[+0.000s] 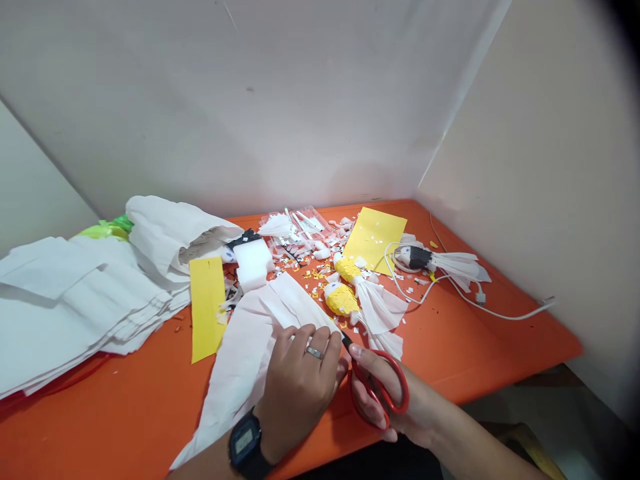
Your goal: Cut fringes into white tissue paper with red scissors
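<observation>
My left hand (300, 377), with a ring and a watch, presses and pinches the right edge of a white sheet of crinkly paper (243, 343) near the table's front. My right hand (417, 407) grips a pair of scissors (403, 395) by its red handles, thumb and fingers through the loops. The dark blades point up and left at the paper's edge beside my left fingers; their tips are partly hidden. Just beyond the hands lies a small yellow fish figure (342, 300) with a white paper tail, and behind it a second yellow fish figure (347, 269).
White paper sheets (75, 320) pile up at left, beside a yellow strip (207, 313). A white foam piece (253, 263), paper scraps, a clear tray (310, 223) of pens and a yellow sheet (377, 233) lie behind. A black-and-white fish figure (420, 258) and white cable (510, 317) lie right.
</observation>
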Available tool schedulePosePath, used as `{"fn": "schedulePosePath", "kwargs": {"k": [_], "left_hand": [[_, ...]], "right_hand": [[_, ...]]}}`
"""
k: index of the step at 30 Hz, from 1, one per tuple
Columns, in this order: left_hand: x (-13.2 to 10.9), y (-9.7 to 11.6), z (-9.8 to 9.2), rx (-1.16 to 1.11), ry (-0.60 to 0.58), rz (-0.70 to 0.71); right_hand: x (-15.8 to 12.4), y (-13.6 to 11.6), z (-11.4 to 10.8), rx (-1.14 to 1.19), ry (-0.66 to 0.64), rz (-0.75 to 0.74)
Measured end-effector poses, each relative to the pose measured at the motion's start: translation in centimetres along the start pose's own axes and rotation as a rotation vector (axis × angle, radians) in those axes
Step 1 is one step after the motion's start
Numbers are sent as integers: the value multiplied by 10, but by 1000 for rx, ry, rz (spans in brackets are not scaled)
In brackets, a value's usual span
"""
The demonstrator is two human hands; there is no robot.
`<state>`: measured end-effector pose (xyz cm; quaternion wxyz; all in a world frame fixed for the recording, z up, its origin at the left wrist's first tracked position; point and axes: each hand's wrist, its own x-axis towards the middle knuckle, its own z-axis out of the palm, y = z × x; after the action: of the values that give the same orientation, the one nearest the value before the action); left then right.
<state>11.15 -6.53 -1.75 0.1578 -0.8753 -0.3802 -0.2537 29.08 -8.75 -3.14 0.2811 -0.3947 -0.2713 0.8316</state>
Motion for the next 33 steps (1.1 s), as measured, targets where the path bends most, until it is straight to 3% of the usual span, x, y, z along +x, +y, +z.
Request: {"fn": "schedulePosePath", "kwargs": {"k": [24, 33], "left_hand": [[-2, 1, -1, 30, 141, 126], [-3, 0, -4, 6, 145, 170]], "right_hand": [[-4, 9, 2, -87, 43, -98], [-2, 3, 2, -28, 16, 44]]}}
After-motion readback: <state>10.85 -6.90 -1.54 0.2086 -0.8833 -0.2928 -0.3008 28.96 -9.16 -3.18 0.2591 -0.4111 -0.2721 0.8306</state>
